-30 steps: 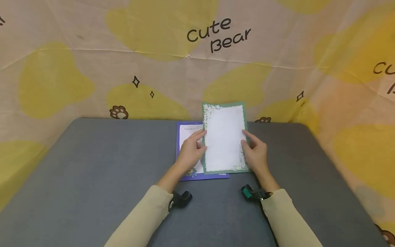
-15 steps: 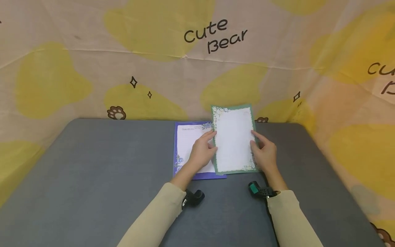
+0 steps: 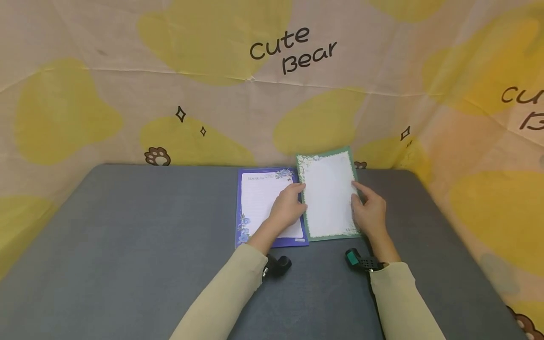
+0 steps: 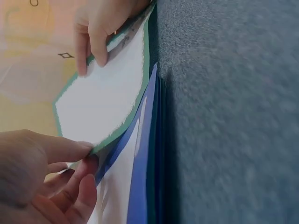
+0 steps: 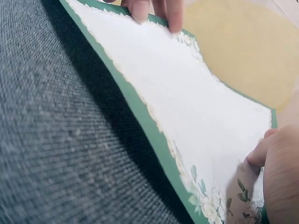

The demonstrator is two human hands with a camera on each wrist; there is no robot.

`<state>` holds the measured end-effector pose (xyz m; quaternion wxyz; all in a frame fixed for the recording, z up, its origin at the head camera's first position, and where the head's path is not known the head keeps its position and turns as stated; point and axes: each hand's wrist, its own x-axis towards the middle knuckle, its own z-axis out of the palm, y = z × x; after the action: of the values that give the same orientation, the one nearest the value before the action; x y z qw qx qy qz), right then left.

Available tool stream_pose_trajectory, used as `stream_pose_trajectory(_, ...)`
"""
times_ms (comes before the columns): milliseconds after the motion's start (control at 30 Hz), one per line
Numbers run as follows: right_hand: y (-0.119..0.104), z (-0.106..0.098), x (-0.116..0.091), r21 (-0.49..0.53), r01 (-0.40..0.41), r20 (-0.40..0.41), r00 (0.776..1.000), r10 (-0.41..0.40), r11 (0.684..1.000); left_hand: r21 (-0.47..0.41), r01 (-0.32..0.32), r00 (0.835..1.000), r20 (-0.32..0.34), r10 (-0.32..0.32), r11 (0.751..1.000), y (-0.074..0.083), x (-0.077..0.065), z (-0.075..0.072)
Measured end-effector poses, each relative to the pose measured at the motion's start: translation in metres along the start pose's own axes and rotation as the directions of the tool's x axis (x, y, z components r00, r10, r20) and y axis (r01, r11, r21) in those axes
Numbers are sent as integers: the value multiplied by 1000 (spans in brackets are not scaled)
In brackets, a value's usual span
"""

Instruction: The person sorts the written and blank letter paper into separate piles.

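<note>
A sheet of writing paper with a green floral border is held upright-ish, tilted back, above the right part of the table. My left hand pinches its left edge between thumb and fingers. At the opposite edge my right hand pinches it the same way. Seen from the left wrist, the green-bordered sheet bows slightly, its lower edge close over the table. To its left lies a purple-bordered sheet with blue flowers, partly hidden by my left hand and forearm. Several thin layers show beneath that purple sheet.
The grey table ends at a far edge just behind the papers. A cloth backdrop with yellow patches and lettering hangs behind it and along the right side.
Both hands have carried the green-bordered sheet rightward, and it now leans at a slight turn. More of the purple-bordered sheet has come into view.
</note>
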<state>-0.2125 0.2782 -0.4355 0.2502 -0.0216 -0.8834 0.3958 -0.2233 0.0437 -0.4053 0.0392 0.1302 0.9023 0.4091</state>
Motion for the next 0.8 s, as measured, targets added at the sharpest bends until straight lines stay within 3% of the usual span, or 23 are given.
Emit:
stream_pose_trajectory(233, -3, 0, -1, -140, -83, 60, 994, 92, 987, 90, 14, 1000, 18, -16, 996, 4, 5, 5)
stream_pose_trajectory(433, 0, 2, 1, -196, -118, 84, 987, 136, 974, 156, 25, 998, 49, -33, 987, 4, 8, 5)
stream_pose_trajectory(800, 5, 0, 0, -230, -96, 130, 983, 128, 968, 214, -11, 989, 146, -21, 977, 8, 14, 6)
